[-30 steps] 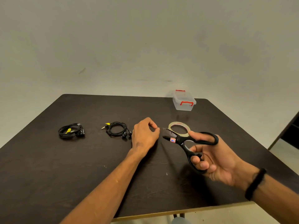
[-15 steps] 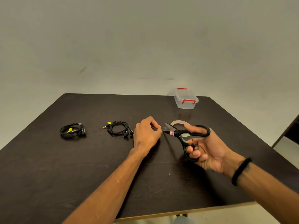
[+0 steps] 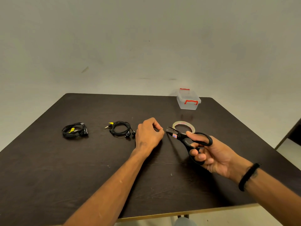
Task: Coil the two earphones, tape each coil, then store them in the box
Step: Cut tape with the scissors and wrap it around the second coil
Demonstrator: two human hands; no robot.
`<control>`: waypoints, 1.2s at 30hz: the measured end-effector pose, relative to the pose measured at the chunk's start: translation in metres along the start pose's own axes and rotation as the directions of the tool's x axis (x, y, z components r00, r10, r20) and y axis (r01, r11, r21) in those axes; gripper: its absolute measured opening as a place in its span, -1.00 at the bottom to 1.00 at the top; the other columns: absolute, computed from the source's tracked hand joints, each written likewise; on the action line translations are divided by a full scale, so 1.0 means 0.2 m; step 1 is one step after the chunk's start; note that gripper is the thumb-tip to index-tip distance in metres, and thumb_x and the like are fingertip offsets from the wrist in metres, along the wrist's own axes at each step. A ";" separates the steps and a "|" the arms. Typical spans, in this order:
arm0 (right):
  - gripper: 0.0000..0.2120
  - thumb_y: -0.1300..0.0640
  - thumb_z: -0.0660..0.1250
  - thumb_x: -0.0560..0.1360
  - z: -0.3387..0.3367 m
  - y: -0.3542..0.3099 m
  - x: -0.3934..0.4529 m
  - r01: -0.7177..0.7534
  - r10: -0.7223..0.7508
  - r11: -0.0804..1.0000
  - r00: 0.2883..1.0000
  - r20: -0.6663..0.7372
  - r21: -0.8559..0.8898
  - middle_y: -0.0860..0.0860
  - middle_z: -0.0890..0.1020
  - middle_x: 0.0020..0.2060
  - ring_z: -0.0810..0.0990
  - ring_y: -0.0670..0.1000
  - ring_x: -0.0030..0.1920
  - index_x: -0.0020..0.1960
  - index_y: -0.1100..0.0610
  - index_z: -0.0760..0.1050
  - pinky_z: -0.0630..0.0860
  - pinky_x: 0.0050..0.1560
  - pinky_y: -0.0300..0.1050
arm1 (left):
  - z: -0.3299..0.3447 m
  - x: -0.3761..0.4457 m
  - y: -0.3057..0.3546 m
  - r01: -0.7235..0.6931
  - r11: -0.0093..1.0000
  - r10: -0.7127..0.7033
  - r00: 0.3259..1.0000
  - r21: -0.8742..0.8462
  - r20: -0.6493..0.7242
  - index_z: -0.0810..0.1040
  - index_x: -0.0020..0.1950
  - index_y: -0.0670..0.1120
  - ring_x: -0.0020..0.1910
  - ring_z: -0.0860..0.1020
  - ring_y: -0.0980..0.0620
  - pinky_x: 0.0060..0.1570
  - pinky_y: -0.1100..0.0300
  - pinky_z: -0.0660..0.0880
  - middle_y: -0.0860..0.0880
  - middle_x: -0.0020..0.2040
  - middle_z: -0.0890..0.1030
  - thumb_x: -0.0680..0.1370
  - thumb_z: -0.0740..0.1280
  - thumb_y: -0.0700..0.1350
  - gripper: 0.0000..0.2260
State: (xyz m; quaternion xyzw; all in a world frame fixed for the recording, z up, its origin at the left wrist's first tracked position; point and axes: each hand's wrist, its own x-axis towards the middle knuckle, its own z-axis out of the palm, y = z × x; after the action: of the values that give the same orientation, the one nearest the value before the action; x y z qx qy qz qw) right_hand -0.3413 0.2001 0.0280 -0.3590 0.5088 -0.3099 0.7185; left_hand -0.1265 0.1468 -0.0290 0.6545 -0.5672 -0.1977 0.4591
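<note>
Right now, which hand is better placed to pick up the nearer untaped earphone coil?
The left hand: it rests beside the black coiled earphone, while the right hand holds the black-handled scissors.

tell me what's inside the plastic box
Nothing shows through the clear plastic box; its lid is on with red latches. Both earphone coils lie out on the table.
</note>
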 end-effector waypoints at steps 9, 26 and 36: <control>-0.43 0.00 0.58 0.40 -0.05 0.03 -0.02 0.094 -0.098 0.974 0.995 -0.010 -0.206 0.11 0.54 -0.35 0.41 -0.09 -0.56 0.28 0.27 0.53 0.21 -0.67 -0.36 | 0.01 0.01 -0.01 0.031 0.997 -0.036 0.996 -0.066 -0.076 0.59 -0.23 0.00 -0.23 0.64 0.13 -0.12 0.10 0.63 0.11 -0.26 0.67 0.48 0.46 -0.16 -0.88; -0.58 -0.22 0.64 0.32 -0.31 -0.08 -0.10 0.187 -0.426 -0.024 0.887 0.179 -0.982 -0.11 0.66 -0.28 0.63 -0.17 -0.26 0.07 -0.12 0.60 0.58 -0.24 -0.19 | 0.14 0.27 0.24 0.134 0.987 -0.155 0.924 0.084 0.350 0.44 0.38 -0.03 -0.30 0.71 0.01 -0.10 0.09 0.71 -0.08 -0.26 0.73 0.46 0.61 -0.14 -0.43; -0.56 -0.24 0.64 0.26 -0.65 -0.14 -0.17 0.278 -0.399 0.039 0.885 0.240 -0.960 -0.16 0.58 -0.27 0.58 -0.11 -0.28 0.11 -0.26 0.67 0.45 -0.29 -0.29 | 0.39 0.40 0.32 0.201 0.980 -0.182 0.906 -0.009 0.381 0.45 0.35 -0.10 -0.25 0.75 -0.05 -0.07 0.03 0.72 -0.16 -0.18 0.74 0.47 0.59 -0.20 -0.48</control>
State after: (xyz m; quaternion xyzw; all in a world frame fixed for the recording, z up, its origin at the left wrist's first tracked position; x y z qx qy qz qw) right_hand -0.4765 0.1862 0.0390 -0.8319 0.5170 -0.0769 0.1864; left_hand -0.2016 0.0480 0.0059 0.6453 -0.5730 -0.3779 0.3352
